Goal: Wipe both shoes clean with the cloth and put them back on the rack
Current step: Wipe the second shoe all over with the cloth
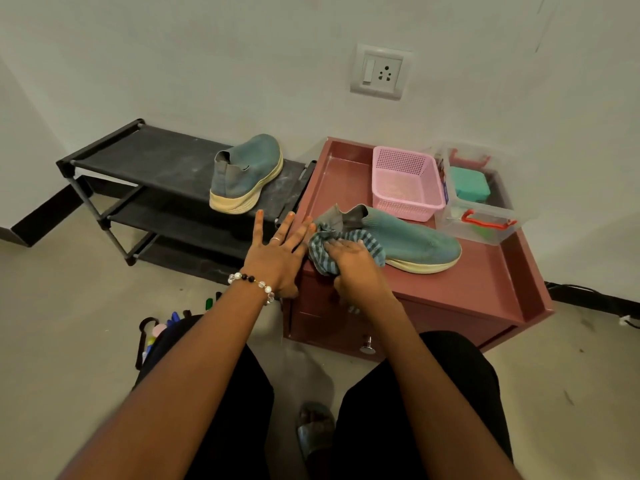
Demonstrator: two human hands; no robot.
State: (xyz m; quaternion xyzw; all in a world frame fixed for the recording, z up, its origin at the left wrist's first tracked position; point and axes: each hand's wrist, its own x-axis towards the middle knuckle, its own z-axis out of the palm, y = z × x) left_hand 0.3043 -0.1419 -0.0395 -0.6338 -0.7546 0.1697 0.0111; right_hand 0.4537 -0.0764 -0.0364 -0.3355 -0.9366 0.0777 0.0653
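The right hand [353, 261] is clamping its grip on the cloth [332, 251], pressing it against the heel of the shoe [408, 237] lying on the cabinet [467, 289]. The left hand [277, 254], fingers spread apart, is steadying beside it. The second shoe [246, 174] is sitting on the rack [166, 161]

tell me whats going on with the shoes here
A person is cleaning a pair of teal shoes. The right hand presses a striped cloth against the shoe on the cabinet, near its heel. The left hand is spread open beside it. The other shoe sits on the black rack.
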